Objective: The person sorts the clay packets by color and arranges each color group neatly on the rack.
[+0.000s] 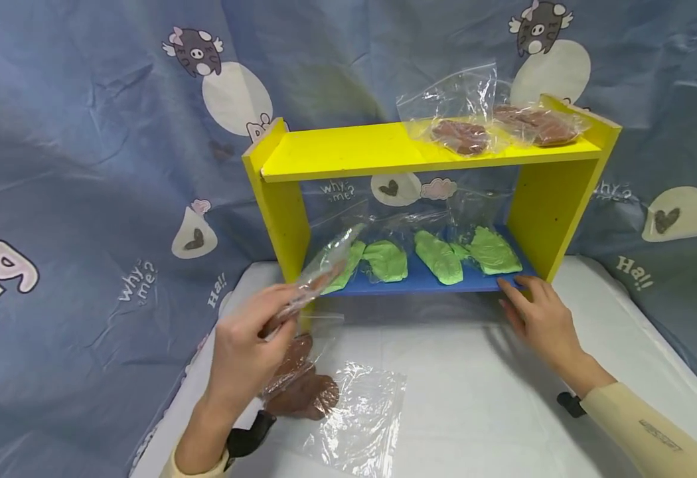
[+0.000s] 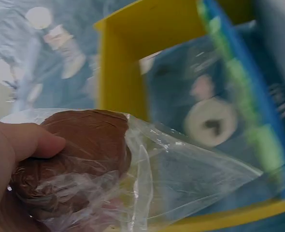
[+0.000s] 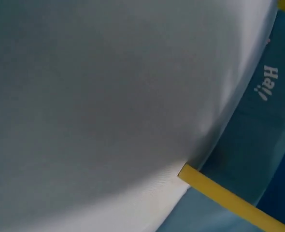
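My left hand pinches a clear zip bag with a brown clay-like lump inside, tilted up beside the left end of a yellow shelf unit. In the left wrist view the thumb presses on the brown lump through the plastic. My right hand touches the front edge of the blue lower board near its right end, its fingers loosely bent. That hand is outside the right wrist view. On the blue board lie several bagged green lumps.
Two bags with brown lumps lie on the yellow top board, toward the right. More bagged brown lumps lie on the white table, under and beside my left hand. A printed blue cloth hangs behind.
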Action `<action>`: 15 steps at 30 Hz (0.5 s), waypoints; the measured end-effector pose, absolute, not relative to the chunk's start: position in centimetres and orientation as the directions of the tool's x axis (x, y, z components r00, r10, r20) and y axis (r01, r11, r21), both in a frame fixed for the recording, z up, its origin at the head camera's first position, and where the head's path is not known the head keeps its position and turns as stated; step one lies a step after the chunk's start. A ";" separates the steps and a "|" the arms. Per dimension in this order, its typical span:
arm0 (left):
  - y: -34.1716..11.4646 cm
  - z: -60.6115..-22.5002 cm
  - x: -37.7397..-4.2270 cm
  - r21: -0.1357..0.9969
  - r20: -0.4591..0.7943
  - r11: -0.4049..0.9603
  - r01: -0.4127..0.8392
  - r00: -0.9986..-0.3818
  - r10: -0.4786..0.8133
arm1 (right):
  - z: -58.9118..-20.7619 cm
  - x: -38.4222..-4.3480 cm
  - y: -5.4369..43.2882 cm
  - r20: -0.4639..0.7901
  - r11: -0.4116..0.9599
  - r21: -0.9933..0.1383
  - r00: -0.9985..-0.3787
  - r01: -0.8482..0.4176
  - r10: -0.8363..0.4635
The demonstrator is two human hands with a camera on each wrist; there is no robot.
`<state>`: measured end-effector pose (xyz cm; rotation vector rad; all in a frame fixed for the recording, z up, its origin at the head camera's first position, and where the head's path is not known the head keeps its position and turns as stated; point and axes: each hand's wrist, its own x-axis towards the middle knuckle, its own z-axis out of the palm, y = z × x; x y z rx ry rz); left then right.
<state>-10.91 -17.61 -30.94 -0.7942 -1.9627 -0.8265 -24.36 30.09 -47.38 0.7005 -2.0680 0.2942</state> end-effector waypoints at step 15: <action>-16.8 -17.6 -13.5 0.000 0.998 0.685 0.728 -0.043 0.046 | -46.8 -25.7 29.3 0.930 0.819 0.143 -0.208 -0.555 -0.303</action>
